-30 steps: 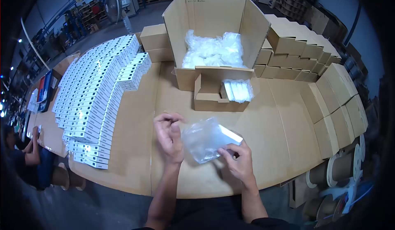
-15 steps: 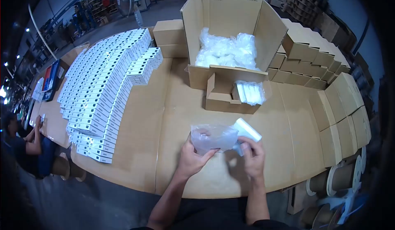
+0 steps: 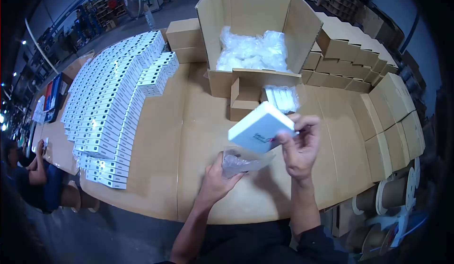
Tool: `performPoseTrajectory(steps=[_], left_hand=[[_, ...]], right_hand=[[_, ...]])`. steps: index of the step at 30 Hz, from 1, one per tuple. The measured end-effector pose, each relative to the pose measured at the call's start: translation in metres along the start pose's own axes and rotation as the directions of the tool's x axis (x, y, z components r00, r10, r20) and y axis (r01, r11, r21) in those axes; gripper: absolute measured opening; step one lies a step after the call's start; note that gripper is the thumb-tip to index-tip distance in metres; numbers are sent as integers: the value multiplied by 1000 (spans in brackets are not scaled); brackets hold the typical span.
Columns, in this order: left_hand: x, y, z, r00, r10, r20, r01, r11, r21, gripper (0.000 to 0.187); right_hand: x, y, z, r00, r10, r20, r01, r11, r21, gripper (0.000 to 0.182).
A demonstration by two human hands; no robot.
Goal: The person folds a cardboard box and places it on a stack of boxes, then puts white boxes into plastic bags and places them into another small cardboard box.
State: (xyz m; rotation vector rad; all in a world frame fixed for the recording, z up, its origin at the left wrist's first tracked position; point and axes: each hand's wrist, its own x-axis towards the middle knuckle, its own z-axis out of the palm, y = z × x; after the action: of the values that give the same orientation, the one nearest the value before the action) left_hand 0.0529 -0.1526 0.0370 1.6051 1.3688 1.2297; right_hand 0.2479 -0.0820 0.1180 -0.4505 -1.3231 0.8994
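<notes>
My right hand (image 3: 302, 146) grips a flat white box (image 3: 261, 128) by its right end, thumb on the face that carries small dark and pink print. The box is tilted and held above the table. Below and to its left, my left hand (image 3: 216, 181) is closed on a clear plastic bag (image 3: 239, 163), whose mouth gapes under the box. Behind the white box stands a small open cardboard box (image 3: 240, 104) holding several bagged white items (image 3: 282, 98).
A large open carton (image 3: 255, 8) full of clear bags (image 3: 253, 51) stands at the back. Many small white boxes (image 3: 106, 108) are stacked on the left. Brown cardboard boxes (image 3: 352, 58) line the right side. Another person (image 3: 33, 174) sits at far left.
My right hand has lifted the white box up and turned its printed face toward me. The bag in my left hand has moved slightly down. The view has shifted a little.
</notes>
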Motion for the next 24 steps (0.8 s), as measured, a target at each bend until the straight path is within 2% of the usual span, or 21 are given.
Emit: performPoseTrajectory(steps=[6,9,13,16,19,22,24], left_hand=[[3,2,-6,999,-42,-31,42,999,-17,51],[4,0,-5,996,-51,-68,45,996,-80,52],[4,-2,-2,995,-89,-34,87,995,-50,49],[3,-2,0,996,-78,-40,76,996,-40,49],[3,-3,0,995,-85,-44,84,996,-20,48],[3,-2,-2,994,-97,-47,96,995,-16,48],[3,-4,-3,994,-104,-46,103,995,-17,47]], right_hand=[[-9,7,2,981,195,17,-194,978,-79,31],[-11,13,-9,975,222,30,-218,972,-91,31],[-9,14,-15,969,243,43,-230,952,-202,28],[-5,14,-12,977,213,15,-209,970,-122,26],[-2,22,-21,992,103,78,-77,955,-286,25],[6,16,-22,975,135,176,-78,952,-297,24],[11,13,-17,949,223,222,-166,954,-251,24]])
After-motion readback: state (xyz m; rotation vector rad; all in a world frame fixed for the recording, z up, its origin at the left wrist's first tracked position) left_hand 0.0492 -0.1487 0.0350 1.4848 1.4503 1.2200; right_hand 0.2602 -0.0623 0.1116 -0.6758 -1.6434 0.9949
